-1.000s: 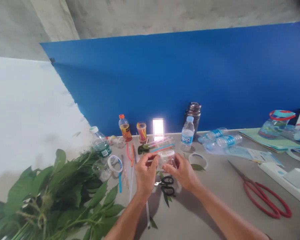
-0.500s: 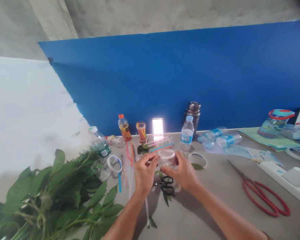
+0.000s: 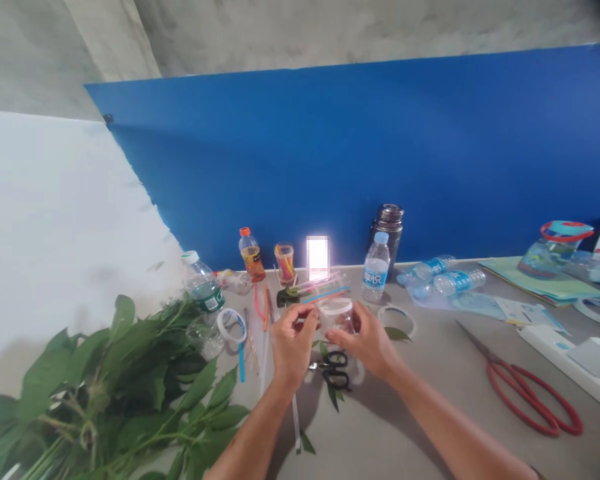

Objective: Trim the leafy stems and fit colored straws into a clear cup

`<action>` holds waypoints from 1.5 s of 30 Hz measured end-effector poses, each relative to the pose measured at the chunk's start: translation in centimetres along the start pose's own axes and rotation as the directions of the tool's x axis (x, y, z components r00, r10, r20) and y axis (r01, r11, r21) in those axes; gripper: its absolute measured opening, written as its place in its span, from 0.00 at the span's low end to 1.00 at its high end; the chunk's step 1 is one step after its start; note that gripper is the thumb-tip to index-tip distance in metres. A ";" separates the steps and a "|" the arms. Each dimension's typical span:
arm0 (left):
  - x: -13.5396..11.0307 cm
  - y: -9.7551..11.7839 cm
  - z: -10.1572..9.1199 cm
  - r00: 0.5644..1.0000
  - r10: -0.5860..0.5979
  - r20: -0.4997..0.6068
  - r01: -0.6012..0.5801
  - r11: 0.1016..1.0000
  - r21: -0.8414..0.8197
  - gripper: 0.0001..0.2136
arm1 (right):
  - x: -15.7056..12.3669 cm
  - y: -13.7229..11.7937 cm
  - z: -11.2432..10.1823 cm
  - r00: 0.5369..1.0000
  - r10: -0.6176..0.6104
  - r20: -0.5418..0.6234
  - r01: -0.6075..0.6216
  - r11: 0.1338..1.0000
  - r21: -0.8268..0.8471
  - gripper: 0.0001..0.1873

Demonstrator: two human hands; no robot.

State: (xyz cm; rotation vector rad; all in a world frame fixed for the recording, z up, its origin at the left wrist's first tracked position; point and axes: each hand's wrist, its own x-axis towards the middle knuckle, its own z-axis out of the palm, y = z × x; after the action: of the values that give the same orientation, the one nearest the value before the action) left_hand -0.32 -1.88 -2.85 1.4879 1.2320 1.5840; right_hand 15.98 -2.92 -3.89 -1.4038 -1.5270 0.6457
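Note:
In the middle of the head view, a short clear plastic cup (image 3: 338,323) with a white band around its rim is held a little above the table. My right hand (image 3: 373,341) wraps its thumb and fingers around the cup's right side. At the left of the rim my left hand (image 3: 291,339) is closed in a pinch, its fingertips against the cup; any small piece between them is too small to make out. Black-handled scissors (image 3: 336,379) lie below the hands, with green leaves (image 3: 332,397) under and beside them.
Leafy branches (image 3: 145,380) cover the table's left side. Behind the hands stand a water bottle (image 3: 375,277), a dark thermos (image 3: 394,233) and an orange-capped drink bottle (image 3: 252,257). Large red-handled scissors (image 3: 525,393) and a white power strip (image 3: 575,363) lie at right.
The cup has tipped slightly, so its rim looks flatter and less of its opening shows. Both hands keep their hold, and the whole view has shifted a little.

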 end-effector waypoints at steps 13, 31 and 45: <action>0.0 0.4 0.0 0.999 0.039 -0.003 -0.039 0.999 0.008 0.10 | -0.1 -0.1 0.1 0.999 0.037 -0.014 -0.038 0.998 -0.058 0.18; 0.0 0.1 -0.1 1.000 -0.004 0.023 0.004 1.000 0.006 0.12 | -0.4 -1.2 0.0 0.998 0.063 -0.011 -0.063 0.991 -0.116 0.20; -0.1 -0.3 0.0 1.000 0.001 0.027 0.000 1.000 -0.031 0.11 | -0.5 -0.8 0.2 0.999 0.030 -0.036 -0.034 0.994 -0.106 0.21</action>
State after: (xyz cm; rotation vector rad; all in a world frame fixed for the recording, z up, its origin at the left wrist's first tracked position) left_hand -0.35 -1.88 -3.18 1.4858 1.1869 1.5714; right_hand 15.40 -3.51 -3.37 -1.5148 -1.5333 0.5636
